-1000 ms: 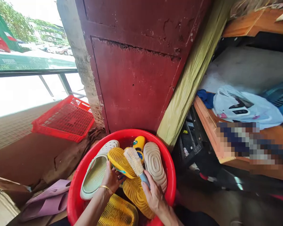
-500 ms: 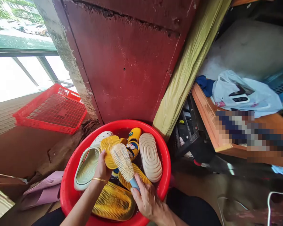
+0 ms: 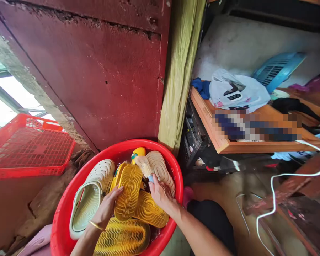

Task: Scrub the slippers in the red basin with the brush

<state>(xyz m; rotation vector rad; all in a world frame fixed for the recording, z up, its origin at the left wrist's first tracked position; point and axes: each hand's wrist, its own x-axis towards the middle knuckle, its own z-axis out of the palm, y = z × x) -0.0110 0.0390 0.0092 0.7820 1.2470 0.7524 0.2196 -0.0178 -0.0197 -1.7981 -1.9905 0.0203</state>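
My left hand (image 3: pixel 108 204) grips a yellow slipper (image 3: pixel 128 192) by its edge, its ribbed sole turned up toward me. In my right hand (image 3: pixel 162 193) is a scrub brush (image 3: pixel 144 165) with pale bristles and a blue handle. The bristles are just past the slipper's right edge; whether they touch it I cannot tell. Both hands are over a red basin (image 3: pixel 59 220) of water. Around them lie a pale clog (image 3: pixel 86 206), a beige slipper (image 3: pixel 164 170), a yellow clog (image 3: pixel 139 152) partly hidden, and more yellow slippers (image 3: pixel 122 236).
A red plastic crate (image 3: pixel 29 149) stands at the left. Behind the basin is a dark red door panel (image 3: pixel 109 92). On the right a wooden table (image 3: pixel 221 144) carries a white plastic bag (image 3: pixel 237 90); a white cable (image 3: pixel 274 199) hangs from it. A purple slipper (image 3: pixel 37 243) lies lower left.
The view has swung right. The yellow slipper in my left hand is turned more upright, with its sole facing me. The brush has moved off its sole to the right side.
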